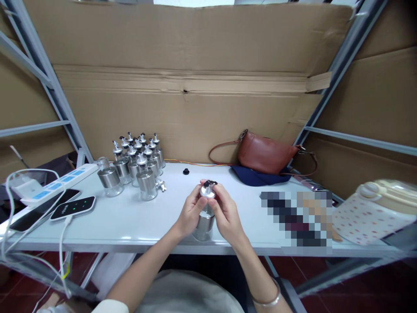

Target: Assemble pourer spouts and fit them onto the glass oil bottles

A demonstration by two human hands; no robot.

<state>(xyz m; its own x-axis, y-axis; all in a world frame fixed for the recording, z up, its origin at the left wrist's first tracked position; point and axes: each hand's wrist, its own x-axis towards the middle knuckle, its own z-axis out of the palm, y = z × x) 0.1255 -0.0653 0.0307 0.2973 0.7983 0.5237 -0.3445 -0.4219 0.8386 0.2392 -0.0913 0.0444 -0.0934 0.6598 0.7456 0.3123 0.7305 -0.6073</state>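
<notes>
A glass bottle with a metal sleeve [205, 224] stands upright near the table's front edge. Its silvery pour spout [207, 190] has a black tip and sits at the bottle's neck. From the left, the fingers of my left hand [192, 208] close around the spout's base. My right hand [227, 213] grips the same spout from the right, its thumb close to the left thumb. The fingers partly hide the neck. Toward the back left, several similar bottles [146, 184] with spouts are grouped, and one bottle without a spout [110, 179] stands at their left.
A small black cap [186, 171] lies behind my hands, and small silvery parts [162, 187] lie beside the grouped bottles. A power strip [60, 184] and a phone-like device [73, 208] are at left. A brown handbag [267, 152] rests on a navy cap [257, 176]; a dotted case [368, 213] stands right.
</notes>
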